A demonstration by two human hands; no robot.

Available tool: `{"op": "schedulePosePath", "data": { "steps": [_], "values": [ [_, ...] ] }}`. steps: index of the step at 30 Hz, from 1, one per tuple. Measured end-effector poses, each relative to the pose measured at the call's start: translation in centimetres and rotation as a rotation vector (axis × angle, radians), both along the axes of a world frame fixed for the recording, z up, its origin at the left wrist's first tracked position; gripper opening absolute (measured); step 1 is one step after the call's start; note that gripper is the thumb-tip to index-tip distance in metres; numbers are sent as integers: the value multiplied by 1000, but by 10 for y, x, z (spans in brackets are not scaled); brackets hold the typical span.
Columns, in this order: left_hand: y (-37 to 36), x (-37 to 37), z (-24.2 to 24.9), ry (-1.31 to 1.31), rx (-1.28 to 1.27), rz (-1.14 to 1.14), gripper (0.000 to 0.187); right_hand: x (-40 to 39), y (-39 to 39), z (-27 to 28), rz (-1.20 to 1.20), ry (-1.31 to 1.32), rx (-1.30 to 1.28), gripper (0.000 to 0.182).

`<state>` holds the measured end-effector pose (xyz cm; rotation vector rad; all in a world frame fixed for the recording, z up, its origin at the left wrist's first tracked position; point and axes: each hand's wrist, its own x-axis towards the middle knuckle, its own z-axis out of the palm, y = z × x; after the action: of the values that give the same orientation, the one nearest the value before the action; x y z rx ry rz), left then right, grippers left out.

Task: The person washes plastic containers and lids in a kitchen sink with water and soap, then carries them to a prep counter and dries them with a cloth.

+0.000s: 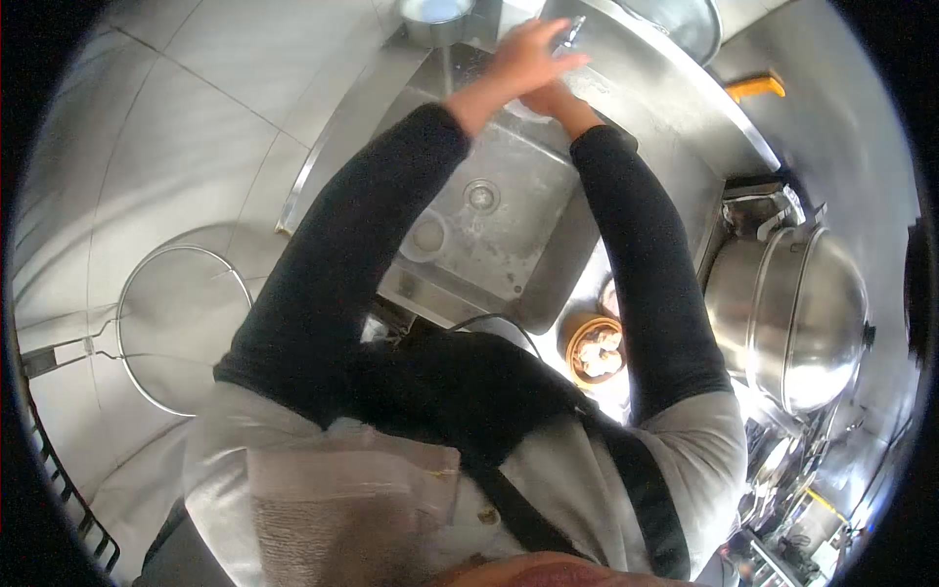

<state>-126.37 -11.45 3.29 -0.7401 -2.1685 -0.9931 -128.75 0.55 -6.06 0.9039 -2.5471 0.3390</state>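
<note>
My left hand (523, 61) reaches over the far end of a metal sink (548, 256), thumb and fingers spread apart. Its fingertips are right at a shiny metal fitting (571, 35) that looks like a tap. Just beneath it is my right hand (551, 97), its fingers mostly hidden behind the left. A pale rounded thing (528, 113) shows at the right hand, and I cannot tell whether it is held. Nearer to me, the sink bottom has a round drain (481, 197) and a small pale round dish (426, 236).
A round wire-rimmed strainer (186, 331) lies at left. To the right stand a domed metal pot (782, 318) and a bamboo steamer (568, 344) with food inside. A metal container (436, 22), a large basin (699, 29) and an orange handle (755, 88) are farther back.
</note>
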Motion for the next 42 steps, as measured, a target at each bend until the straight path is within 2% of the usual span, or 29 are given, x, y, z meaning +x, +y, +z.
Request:
{"op": "schedulePosePath", "data": {
  "steps": [1, 3, 4, 6, 7, 8, 10, 11, 13, 15, 17, 18, 19, 20, 21, 23, 24, 26, 28, 30, 32, 35, 36, 38, 39, 42],
  "values": [
    [8, -3, 18, 96, -131, 51, 50, 1, -4, 7, 46, 171, -108, 39],
    [-1, -13, 58, -246, -174, 33, 44, 23, -13, 69, -242, -186, 157, 40],
    [-7, -18, 59, -430, -203, 19, 42, 35, -15, 80, -382, -380, 288, 40],
    [-30, -45, 31, -263, -169, 128, 37, 28, 1, 56, -294, -274, 224, 38],
    [-46, -21, 37, -372, 59, 133, 34, 40, -2, 62, -333, -320, 17, 33],
    [-56, -16, 12, -154, 139, 222, 40, 44, -7, 64, -338, -314, -29, 29],
    [-73, -13, -38, -651, 445, 119, 54, 46, -17, 67, -349, -281, -112, 23],
    [-78, -14, -59, -1044, 712, 32, 55, 44, -23, 53, -216, 56, -86, 12],
    [-90, -8, -100, -1824, 1257, -170, 58, 47, -49, 31, -47, -13, -25, 10],
    [-122, 1, -141, -1461, 1106, -399, 46, 74, -79, 2, 287, -77, -487, 25],
    [-173, 2, -168, -1144, 767, -188, 36, 123, -120, -15, -135, -139, -727, 21],
    [-195, 6, -174, -1137, 713, -36, 33, 150, -141, -31, -405, -532, -701, 21],
    [-211, 15, -174, -1123, 656, 118, 30, 174, -159, -109, -252, -485, -582, 21],
    [-221, 25, -165, -1124, 584, 203, 29, 204, -182, -158, -138, -613, -473, 21],
    [-230, 35, -153, -1122, 507, 293, 28, 232, -186, -152, 90, -842, -180, 22],
    [-239, 61, -139, -1064, 464, 292, 26, 274, -165, -195, 250, -335, 106, 24],
    [-241, 71, -135, -1031, 446, 285, 25, 276, -157, -216, 223, -190, 171, 23],
    [-238, 87, -127, -993, 559, 232, 22, 248, -150, -238, 69, -263, 219, 22],
    [-241, 105, -117, -985, 602, 218, 21, 180, -152, -225, -159, -492, 125, 21],
    [-239, 110, -105, -985, 573, 217, 22, 86, -140, -172, -378, -786, -155, 21],
    [-241, 104, -93, -933, 327, 295, 26, 24, -108, -152, -457, -621, -427, 25],
    [-239, 95, -88, -730, 88, 383, 31, -34, -68, -170, 24, -417, 258, 29],
    [-239, 87, -89, -641, 29, 408, 33, -37, -64, -153, -93, -458, 64, 33],
    [-236, 70, -96, -573, 67, 367, 33, -23, -56, -115, -313, -539, -330, 40],
    [-233, 64, -96, -548, 80, 344, 33, -12, -60, -93, -193, -491, -26, 37],
    [-205, 51, -67, -439, 36, 332, 32, -19, -63, -100, -169, -286, -16, 29]
  ]
}}
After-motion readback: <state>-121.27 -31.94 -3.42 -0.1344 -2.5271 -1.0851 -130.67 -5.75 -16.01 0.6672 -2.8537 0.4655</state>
